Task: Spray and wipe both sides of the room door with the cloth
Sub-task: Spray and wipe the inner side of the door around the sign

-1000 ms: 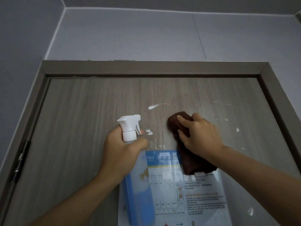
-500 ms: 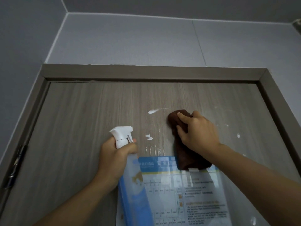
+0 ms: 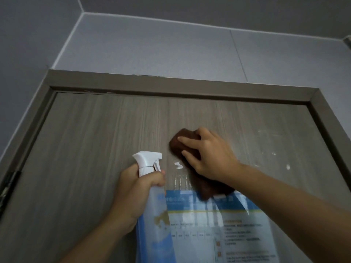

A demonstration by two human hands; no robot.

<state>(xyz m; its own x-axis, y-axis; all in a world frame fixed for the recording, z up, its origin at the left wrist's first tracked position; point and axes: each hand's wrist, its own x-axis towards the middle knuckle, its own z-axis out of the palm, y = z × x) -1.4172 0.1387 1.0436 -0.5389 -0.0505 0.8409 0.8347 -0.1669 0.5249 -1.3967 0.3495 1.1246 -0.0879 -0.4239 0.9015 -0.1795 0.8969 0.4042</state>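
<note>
The grey wood-grain door (image 3: 91,149) fills the view, shut in its frame. My left hand (image 3: 136,190) grips the neck of a clear spray bottle (image 3: 152,221) with a white trigger head, held upright close to the door. My right hand (image 3: 209,156) presses a dark brown cloth (image 3: 182,141) flat against the upper middle of the door, fingers spread over it. White foam blobs (image 3: 178,165) and wet streaks sit just left of and below the cloth.
A blue and white printed notice (image 3: 228,224) is stuck on the door below the cloth. More foam spots (image 3: 288,167) dot the right side. The door frame (image 3: 171,86) runs along the top, a hinge (image 3: 9,185) on the left edge. Grey walls surround it.
The view has tilted up slightly. My right hand has slid the cloth up and left over the upper foam streak, which is no longer visible. My left hand keeps hold of the bottle.
</note>
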